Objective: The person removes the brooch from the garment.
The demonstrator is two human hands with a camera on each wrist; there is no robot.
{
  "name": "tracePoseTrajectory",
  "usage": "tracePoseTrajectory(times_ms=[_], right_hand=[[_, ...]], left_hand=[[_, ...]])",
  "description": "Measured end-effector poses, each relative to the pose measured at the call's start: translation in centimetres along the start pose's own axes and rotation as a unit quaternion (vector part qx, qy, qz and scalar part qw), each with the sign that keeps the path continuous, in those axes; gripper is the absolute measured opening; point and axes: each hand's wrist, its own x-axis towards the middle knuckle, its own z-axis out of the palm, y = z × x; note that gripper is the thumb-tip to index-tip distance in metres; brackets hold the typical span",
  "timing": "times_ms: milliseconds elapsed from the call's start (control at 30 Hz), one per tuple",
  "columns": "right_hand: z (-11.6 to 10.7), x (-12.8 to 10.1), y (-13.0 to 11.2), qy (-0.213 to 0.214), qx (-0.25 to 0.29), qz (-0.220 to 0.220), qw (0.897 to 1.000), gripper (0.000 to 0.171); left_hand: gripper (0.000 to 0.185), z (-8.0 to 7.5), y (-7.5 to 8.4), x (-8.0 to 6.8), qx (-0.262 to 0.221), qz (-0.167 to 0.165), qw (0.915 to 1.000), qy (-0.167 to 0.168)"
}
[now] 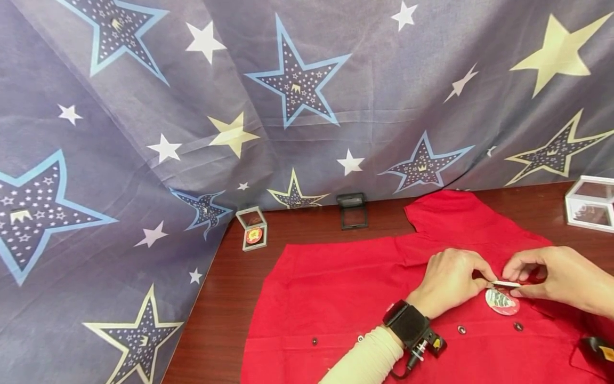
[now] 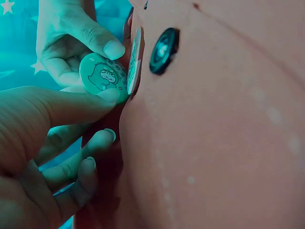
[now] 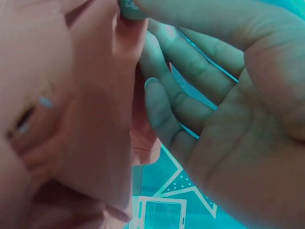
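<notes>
A red short-sleeved shirt (image 1: 345, 288) lies spread on the table, dark buttons along its front. Above it, my left hand (image 1: 453, 277) and right hand (image 1: 566, 277) pinch a round badge (image 1: 506, 284) from opposite sides, its edge turned to the head view. In the left wrist view, the cartoon face of this badge (image 2: 102, 76) shows, with a thumb of each hand on it. Just below, a second round badge (image 1: 502, 302) with a green-and-white picture lies against the shirt. The right wrist view shows only a sliver of the held badge (image 3: 133, 8). Behind the badge is hidden.
At the back left stands an open white-framed case (image 1: 254, 246) holding a red-and-yellow round badge (image 1: 253, 235). An open black case (image 1: 354, 217) is at the back middle, an open white case (image 1: 590, 205) at the far right. A star-patterned curtain (image 1: 316, 144) hangs behind the wooden table (image 1: 211, 314).
</notes>
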Motion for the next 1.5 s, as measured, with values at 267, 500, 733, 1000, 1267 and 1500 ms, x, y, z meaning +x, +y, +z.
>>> tracePoseTrajectory(times_ms=[267,500,733,1000,1267,1500], right_hand=[[0.26,-0.28,0.09,-0.005,0.011,-0.021,1.000,0.052],[0.28,-0.49,-0.09,0.000,0.008,-0.024,1.000,0.053],[0.25,-0.39,0.12,0.012,-0.010,-0.046,0.999,0.054],[-0.01,-0.34,-0.03,0.024,-0.032,-0.051,0.998,0.056],[-0.12,-0.33,-0.16,0.023,-0.023,-0.049,0.998,0.053],[0.06,-0.20,-0.01,0.029,-0.005,-0.064,0.998,0.050]], left_hand=[[0.017,-0.02,0.07,0.00,0.013,0.014,0.9996,-0.021],[0.016,0.07,0.08,0.03,0.014,0.022,0.9994,-0.024],[0.015,-0.02,0.13,-0.06,0.008,0.028,0.9991,-0.030],[0.016,-0.02,0.06,-0.16,0.009,0.023,0.9993,-0.027],[0.015,-0.12,0.09,-0.19,0.017,0.032,0.9987,-0.035],[0.013,-0.16,0.15,-0.23,0.023,0.043,0.9980,-0.041]])
